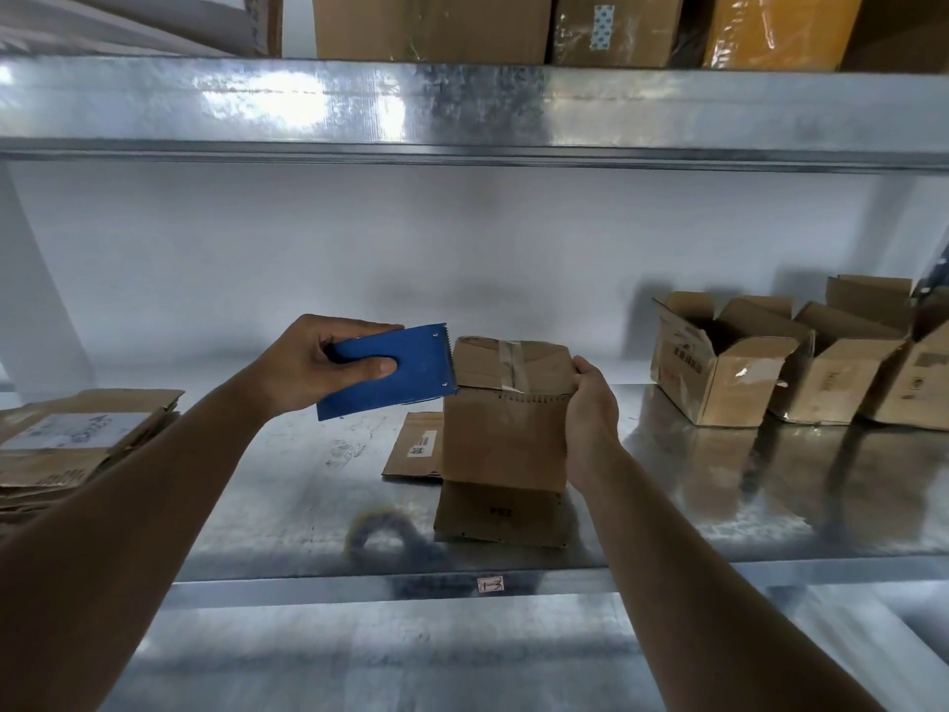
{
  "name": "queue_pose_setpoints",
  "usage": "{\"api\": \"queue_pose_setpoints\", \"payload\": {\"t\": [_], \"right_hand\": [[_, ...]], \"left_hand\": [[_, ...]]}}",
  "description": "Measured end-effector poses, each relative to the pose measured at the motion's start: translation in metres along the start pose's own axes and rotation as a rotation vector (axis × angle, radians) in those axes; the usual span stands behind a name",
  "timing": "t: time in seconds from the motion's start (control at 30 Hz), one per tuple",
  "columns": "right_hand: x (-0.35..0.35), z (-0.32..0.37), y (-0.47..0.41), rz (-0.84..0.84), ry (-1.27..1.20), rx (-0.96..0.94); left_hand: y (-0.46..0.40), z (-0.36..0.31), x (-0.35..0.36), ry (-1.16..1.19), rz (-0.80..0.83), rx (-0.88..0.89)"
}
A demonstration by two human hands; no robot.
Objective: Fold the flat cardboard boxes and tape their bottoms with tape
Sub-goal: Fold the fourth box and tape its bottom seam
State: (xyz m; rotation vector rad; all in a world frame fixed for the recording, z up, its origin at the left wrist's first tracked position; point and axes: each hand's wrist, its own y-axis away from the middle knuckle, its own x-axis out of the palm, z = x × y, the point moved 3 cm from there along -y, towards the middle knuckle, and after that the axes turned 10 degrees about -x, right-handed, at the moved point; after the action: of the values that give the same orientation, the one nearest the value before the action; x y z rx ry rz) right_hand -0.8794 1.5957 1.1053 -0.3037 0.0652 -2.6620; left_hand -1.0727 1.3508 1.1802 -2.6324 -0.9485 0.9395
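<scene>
left hand (328, 364) grips blue tape dispenser (390, 372), teeth at box (506, 403) bottom, centre shelf (308, 485); right hand (590, 403) clasps its three o'clock edge. tape seemingly laid; tear cleanly, press seam flat.

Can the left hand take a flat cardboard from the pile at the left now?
Probably not yet. The left hand grips the blue tape dispenser, so it is full. The pile of flat boxes lies uncovered near its forearm.
</scene>
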Motion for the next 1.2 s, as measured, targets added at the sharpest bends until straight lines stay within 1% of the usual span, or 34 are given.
{"api": "queue_pose_setpoints", "payload": {"t": [0.27,0.37,0.57,0.7,1.03,1.13,1.2], "right_hand": [[0.011,0.005,0.009,0.215,0.160,-0.094],[0.013,0.006,0.016,0.266,0.193,-0.157],[0.003,0.014,0.026,0.335,0.339,-0.447],[-0.008,0.020,0.032,0.407,0.490,-0.554],[-0.021,0.021,0.040,0.487,0.649,-0.763],[-0.024,0.025,0.042,0.439,0.680,-0.839],[-0.026,0.034,0.044,0.383,0.611,-0.953]], "left_hand": [[0.012,-0.007,-0.009,0.004,0.024,-0.020],[0.016,-0.014,-0.014,-0.020,0.028,-0.020],[0.024,-0.036,-0.016,-0.051,0.005,0.022],[0.031,-0.045,-0.011,-0.054,0.009,0.031],[0.044,-0.055,0.000,-0.061,-0.043,0.020],[0.044,-0.063,0.007,-0.086,-0.031,0.027],[0.044,-0.067,0.012,-0.085,-0.021,0.035]]}}
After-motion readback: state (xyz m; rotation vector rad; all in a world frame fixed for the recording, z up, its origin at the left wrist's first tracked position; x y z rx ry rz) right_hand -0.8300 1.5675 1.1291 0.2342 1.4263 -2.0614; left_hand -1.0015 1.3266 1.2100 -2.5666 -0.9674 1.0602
